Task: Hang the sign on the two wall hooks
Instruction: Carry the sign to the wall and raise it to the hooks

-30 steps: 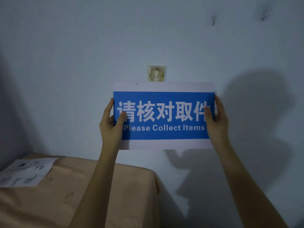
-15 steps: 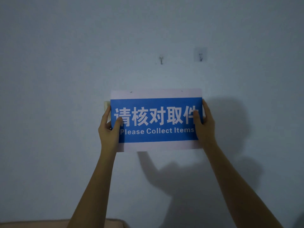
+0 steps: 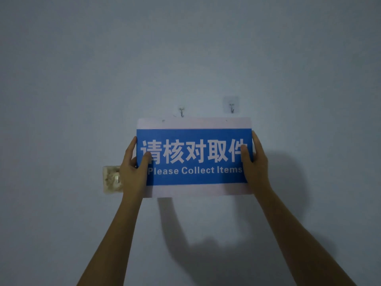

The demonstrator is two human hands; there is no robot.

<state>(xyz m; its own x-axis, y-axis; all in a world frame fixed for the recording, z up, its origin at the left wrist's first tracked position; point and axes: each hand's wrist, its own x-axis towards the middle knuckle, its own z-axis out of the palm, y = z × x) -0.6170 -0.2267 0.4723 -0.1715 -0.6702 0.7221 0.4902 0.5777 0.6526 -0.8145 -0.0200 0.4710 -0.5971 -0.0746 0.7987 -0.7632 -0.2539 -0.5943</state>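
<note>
A blue and white sign (image 3: 194, 176) reading "Please Collect Items" is held flat in front of the wall. My left hand (image 3: 133, 172) grips its left edge and my right hand (image 3: 254, 166) grips its right edge, thumbs on the front. Two small holes show in the sign's white top strip. Two metal hooks are on the wall just above the sign's top edge: the left hook (image 3: 181, 111) and the right hook (image 3: 232, 107) on a clear adhesive pad. The sign's holes lie a little left of and below the hooks.
An open, unfinished wall socket box (image 3: 111, 179) sits in the wall just left of my left hand. Shadows of my arms and the sign fall on the pale wall below and to the right.
The sign has risen with both hands until its top edge is just under the hooks. The view has tilted up; the cloth-covered table has left the frame and the socket box now shows at the left.
</note>
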